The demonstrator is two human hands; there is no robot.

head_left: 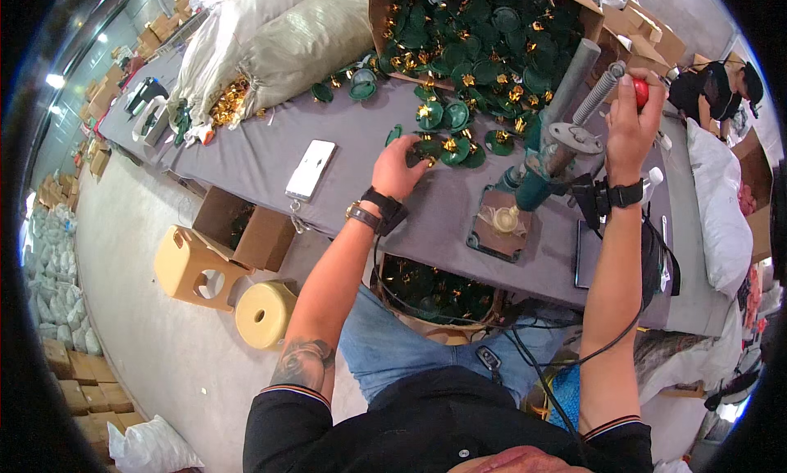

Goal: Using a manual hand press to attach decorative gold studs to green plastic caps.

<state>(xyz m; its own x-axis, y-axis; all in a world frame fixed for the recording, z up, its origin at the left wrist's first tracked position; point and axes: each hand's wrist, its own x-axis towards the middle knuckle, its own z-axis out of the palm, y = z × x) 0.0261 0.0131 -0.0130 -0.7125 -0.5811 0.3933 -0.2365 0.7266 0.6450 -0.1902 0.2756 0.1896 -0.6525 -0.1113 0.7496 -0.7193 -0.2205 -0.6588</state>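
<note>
My right hand (630,133) is closed round the red ball knob (640,93) on the lever of a green bench press (537,174). Below the press head, a pale translucent round piece (506,220) sits on the base plate. My left hand (398,174) reaches to the near edge of a spread of green discs with gold prongs. Its thumb and fingers curl round one green disc (424,148), partly hidden by the hand. Another green disc (393,134) stands on edge beside the fingertips. More discs (457,115) lie just beyond.
A tipped carton (485,30) spills green discs across the grey-covered table (238,157). White sacks (311,47) and loose gold pieces (229,102) lie to its left. A phone (311,170) rests near the front edge. Yellow stools (266,316) stand on the floor. Cables (525,346) hang over my lap.
</note>
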